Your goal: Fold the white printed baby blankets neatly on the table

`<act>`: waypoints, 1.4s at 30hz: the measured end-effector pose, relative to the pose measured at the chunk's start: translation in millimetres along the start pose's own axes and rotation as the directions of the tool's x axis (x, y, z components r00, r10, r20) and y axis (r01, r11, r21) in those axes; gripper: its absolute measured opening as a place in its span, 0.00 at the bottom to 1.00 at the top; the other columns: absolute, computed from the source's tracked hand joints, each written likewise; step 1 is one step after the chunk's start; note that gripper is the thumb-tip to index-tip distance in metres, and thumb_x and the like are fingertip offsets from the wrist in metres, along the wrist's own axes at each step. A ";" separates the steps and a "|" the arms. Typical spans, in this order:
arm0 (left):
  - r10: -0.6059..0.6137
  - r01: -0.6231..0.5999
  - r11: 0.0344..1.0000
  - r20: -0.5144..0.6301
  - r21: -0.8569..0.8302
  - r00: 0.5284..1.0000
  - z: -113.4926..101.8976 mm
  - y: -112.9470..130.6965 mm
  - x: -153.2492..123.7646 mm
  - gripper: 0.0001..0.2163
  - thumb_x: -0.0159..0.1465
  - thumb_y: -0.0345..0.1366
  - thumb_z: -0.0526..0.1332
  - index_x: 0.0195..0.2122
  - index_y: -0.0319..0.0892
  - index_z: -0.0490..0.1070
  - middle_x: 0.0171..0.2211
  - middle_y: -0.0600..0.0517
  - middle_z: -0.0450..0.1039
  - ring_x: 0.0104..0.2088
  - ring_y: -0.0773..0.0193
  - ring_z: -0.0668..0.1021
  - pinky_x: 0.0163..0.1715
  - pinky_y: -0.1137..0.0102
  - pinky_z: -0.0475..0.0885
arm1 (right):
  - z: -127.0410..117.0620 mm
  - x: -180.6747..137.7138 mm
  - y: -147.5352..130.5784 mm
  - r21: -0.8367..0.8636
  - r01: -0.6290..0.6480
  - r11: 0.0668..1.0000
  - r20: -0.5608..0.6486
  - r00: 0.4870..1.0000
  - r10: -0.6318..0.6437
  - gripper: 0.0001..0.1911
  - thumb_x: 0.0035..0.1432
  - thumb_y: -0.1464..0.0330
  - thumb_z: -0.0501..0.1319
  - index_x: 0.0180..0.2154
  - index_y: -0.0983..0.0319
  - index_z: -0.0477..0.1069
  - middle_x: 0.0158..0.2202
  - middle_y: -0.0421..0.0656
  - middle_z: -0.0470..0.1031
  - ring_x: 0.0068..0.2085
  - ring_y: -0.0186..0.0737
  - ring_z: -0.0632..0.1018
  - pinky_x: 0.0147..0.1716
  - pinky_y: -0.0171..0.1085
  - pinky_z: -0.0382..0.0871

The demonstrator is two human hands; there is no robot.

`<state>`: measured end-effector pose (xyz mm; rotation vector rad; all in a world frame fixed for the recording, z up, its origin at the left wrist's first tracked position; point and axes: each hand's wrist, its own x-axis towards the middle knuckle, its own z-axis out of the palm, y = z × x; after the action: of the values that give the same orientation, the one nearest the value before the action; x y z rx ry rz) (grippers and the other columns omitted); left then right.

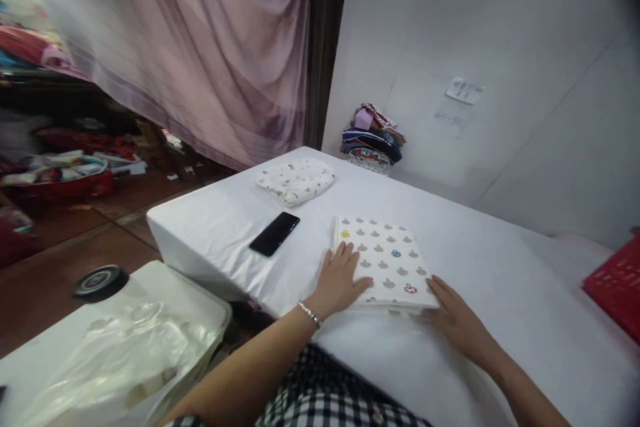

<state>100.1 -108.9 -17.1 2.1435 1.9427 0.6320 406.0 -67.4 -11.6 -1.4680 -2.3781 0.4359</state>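
In front of me on the white-covered table lies a folded white cloth, printed with grey mushroom-like shapes and a few coloured ones. My left hand rests flat on its near left part, fingers stretched out; a silver bracelet is on that wrist. At the cloth's near right corner, my right hand touches the edge with its fingers extended. Part of that hand's fingers is blurred at the corner. A second folded white cloth with a small print lies farther back, and a black phone is between it and me.
A pile of folded fabrics stands by the wall at the table's far edge. To the right is a red box-like object. At lower left, a white surface holds clear plastic and a black round roll. A pink curtain hangs behind.
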 end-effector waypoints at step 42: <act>-0.184 0.177 0.979 0.059 0.102 0.981 12.2 -27.8 98.9 0.36 0.61 0.58 0.40 0.64 0.39 0.47 0.67 0.47 0.41 0.65 0.54 0.44 0.60 0.52 0.50 | 24.3 179.3 -48.1 -0.294 -0.072 0.953 0.109 0.988 0.108 0.36 0.61 0.51 0.41 0.63 0.66 0.49 0.67 0.51 0.42 0.66 0.50 0.43 0.60 0.54 0.41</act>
<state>85.7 -6.5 -20.7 1.9815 2.1395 0.4349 280.9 70.9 4.7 -1.7266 -2.5667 0.2090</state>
